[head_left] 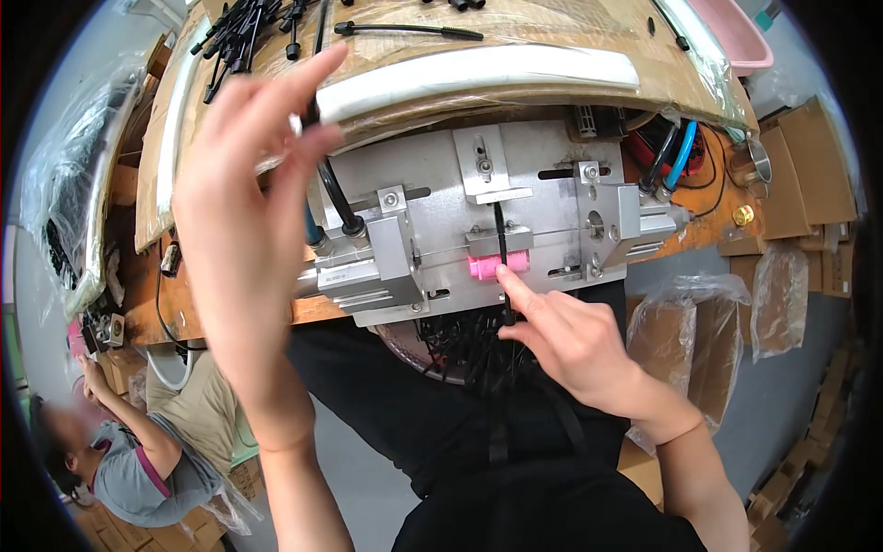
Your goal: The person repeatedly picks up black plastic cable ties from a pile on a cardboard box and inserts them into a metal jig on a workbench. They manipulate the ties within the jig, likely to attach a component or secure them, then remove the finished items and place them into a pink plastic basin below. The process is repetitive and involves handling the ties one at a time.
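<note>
STEP: seat black strip (pixel 501 262) in pink clamp block (pixel 499 265) at centre of metal jig plate (pixel 543 184) | RIGHT: right hand (pixel 570 345) below the block, fingers (pixel 515 285) pinching the strip | LEFT: left hand (pixel 248 212) left of the block, fingers released, raised | ADVICE: keep strip vertical, aligned with slot, clear of the cylinders.

Brushed metal jig plate (pixel 543 175), matt

A thin black cable tie (pixel 500 241) stands upright in the pink block (pixel 498 267) of the metal fixture at the bench's near edge.
</note>
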`<control>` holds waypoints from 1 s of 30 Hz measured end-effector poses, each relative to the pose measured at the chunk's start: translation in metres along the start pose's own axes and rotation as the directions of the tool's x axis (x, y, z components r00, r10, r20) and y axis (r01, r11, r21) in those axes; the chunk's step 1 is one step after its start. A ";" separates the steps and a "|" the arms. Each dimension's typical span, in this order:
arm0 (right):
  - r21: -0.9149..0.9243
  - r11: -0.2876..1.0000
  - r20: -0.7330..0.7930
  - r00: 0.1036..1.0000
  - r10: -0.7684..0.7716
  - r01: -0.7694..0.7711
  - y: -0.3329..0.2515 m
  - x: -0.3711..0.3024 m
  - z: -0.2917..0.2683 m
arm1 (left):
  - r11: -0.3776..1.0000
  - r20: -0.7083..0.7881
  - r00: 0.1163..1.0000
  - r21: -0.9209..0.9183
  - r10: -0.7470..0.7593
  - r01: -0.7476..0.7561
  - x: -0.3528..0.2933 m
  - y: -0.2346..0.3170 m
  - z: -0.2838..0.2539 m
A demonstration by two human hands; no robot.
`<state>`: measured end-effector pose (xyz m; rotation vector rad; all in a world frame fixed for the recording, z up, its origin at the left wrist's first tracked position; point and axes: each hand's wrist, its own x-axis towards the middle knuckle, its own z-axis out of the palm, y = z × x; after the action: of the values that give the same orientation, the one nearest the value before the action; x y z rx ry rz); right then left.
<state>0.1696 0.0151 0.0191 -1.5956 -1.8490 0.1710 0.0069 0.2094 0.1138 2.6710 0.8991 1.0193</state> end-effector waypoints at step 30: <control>0.203 0.976 -0.208 0.978 -0.037 0.080 -0.001 -0.006 -0.001 | 0.926 0.092 0.929 0.090 0.359 -0.367 0.066 -0.043 0.017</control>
<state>0.1697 0.0093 0.0182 -1.3596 -1.6599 0.1649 0.0362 0.2842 0.1231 3.0170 0.4608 0.9514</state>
